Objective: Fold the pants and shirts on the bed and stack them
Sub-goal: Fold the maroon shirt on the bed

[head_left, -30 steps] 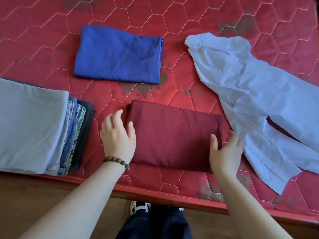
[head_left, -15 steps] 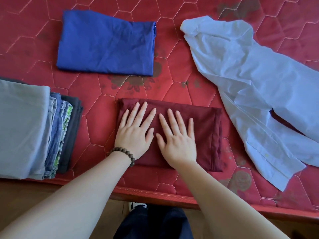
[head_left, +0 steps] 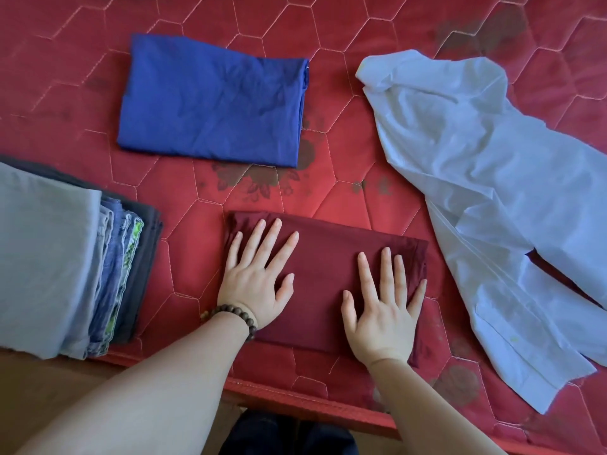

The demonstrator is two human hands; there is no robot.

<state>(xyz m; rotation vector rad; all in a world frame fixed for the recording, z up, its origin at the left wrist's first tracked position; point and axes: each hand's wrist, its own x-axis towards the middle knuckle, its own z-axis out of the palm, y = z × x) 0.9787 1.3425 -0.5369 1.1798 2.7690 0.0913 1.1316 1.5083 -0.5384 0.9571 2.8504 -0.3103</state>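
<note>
A folded maroon garment lies near the front edge of the red quilted mattress. My left hand, with a bead bracelet on the wrist, presses flat on its left end, fingers straight and spread. On the garment's right end my right hand lies flat too. A folded blue garment sits farther back. At the left edge stands a stack of folded clothes, grey on top. An unfolded pale blue shirt sprawls on the right.
The mattress's front edge runs just below my wrists, with wooden floor and my dark trouser legs beneath. Bare mattress shows between the maroon and blue garments.
My hands went from the maroon garment's two ends to lying flat side by side at its middle, then slid apart toward its ends. The garment stays in place.
</note>
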